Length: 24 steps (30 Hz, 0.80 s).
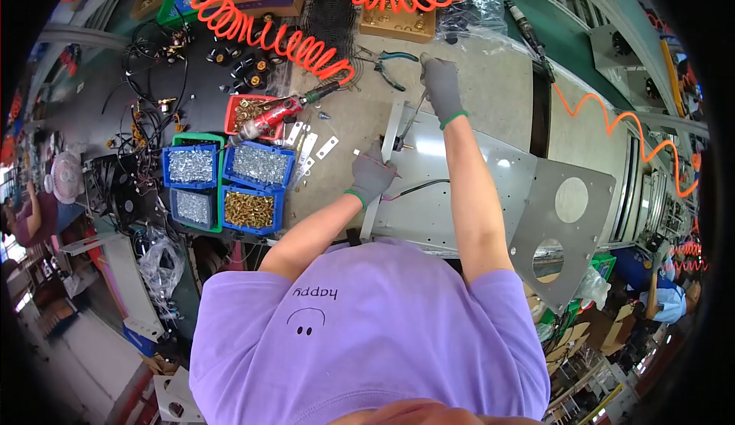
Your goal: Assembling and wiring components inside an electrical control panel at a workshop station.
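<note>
The right hand [442, 86], in a grey glove with a green cuff, has its fingers curled closed around the upper end of a slim metal rod-like tool [414, 119]. The tool slants from those fingers toward a small black fitting [398, 143] at the left flange of a wide silver sheet-metal panel [417, 218]; whether its tip touches the fitting I cannot tell. The left hand [373, 172], gloved alike, lies at the outer side of that flange, just below the fitting, its fingers bent against the panel's edge; what they pinch, if anything, is hidden.

The right arm reaches nearly straight across the panel, its fist beyond the panel's far edge. The left forearm angles inward and forward from the panel's left side.

A thin black cable [425, 185] lies on the panel beside the left hand. On the counter [494, 80] beyond the panel rest pliers with teal handles [399, 55]. Left of the panel lie flat white slotted plates [327, 147], then a red power driver [268, 119] on an orange coiled hose [264, 36], and a blue plastic bin [249, 230] of brass-coloured screws. A grey plate with large round cutouts [593, 230] adjoins the panel's right side.
</note>
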Tool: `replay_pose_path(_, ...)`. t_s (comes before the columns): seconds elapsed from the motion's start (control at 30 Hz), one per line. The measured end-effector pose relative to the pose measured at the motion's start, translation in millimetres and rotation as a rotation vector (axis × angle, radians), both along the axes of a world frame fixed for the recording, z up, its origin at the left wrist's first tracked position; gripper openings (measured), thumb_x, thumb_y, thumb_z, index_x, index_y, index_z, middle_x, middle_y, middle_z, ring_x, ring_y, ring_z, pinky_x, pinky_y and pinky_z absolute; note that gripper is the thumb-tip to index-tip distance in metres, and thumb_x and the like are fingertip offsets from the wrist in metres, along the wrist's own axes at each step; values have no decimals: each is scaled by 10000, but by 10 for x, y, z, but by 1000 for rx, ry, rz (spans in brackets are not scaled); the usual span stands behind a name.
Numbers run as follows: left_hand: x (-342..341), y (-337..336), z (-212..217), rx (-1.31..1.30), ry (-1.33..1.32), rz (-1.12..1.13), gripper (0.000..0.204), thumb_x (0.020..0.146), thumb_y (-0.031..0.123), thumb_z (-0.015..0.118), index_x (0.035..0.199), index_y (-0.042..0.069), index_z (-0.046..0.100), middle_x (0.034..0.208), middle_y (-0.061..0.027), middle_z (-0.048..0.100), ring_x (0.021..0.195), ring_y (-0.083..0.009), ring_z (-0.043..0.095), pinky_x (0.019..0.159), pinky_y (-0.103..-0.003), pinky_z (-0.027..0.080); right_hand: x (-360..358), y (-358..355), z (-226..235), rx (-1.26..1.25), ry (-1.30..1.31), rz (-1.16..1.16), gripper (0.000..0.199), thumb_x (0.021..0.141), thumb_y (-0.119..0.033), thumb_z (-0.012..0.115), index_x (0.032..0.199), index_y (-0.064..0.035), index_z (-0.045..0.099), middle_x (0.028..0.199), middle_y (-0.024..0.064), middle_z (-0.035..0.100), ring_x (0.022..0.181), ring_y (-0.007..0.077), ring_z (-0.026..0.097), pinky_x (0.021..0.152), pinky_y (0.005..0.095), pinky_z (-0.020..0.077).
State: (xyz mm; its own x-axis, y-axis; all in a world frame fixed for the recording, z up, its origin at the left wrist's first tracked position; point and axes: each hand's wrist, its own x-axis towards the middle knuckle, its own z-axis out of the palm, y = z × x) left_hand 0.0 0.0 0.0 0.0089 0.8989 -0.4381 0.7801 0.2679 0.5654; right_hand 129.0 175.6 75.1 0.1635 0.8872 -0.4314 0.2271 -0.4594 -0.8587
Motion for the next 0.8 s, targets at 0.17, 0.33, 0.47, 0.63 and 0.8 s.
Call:
replay_pose_path(0.17, -12, -4, 74, 40, -45, 43, 537, 724, 224, 602, 1193, 40, 415, 858, -193, 631, 795, -364, 618, 710, -433, 484, 8, -783, 152, 384, -119, 7, 325, 875, -262, 505, 636, -42, 514, 538, 3, 450, 503, 98, 422, 465, 272, 333)
replay_pose_path(0.33, -7, -8, -14, -9, -3, 12, 633, 735, 283, 603, 1261, 12, 378, 884, -183, 635, 782, -335, 632, 712, -415, 497, -176, -1253, 338, 437, -126, 62, 315, 883, -249, 508, 661, -26, 502, 554, -9, 432, 538, 76, 378, 488, 259, 311)
replay_pose_path(0.47, -6, 7, -4, -15, -32, 23, 628, 733, 274, 600, 1258, 14, 374, 864, -171, 636, 763, -331, 630, 692, -417, 496, -147, -883, 425, 360, -34, 105, 354, 881, -271, 497, 647, -5, 504, 529, 19, 422, 514, 101, 385, 484, 289, 325)
replay_pose_path(0.63, -11, -21, -27, 16, -18, 7, 618, 718, 255, 602, 1234, -2, 379, 821, -169, 628, 726, -339, 621, 654, -430, 492, -160, -786, 451, 324, -10, 124, 367, 896, -260, 477, 609, -32, 486, 538, -8, 427, 514, 72, 372, 481, 258, 306)
replay_pose_path(0.8, -11, -30, -65, -13, -29, 0, 603, 708, 240, 599, 1209, -15, 383, 798, -177, 620, 704, -348, 615, 631, -442, 490, -139, -517, 429, 212, -16, 98, 374, 882, -289, 484, 591, -54, 485, 527, 1, 431, 439, 89, 380, 411, 265, 290)
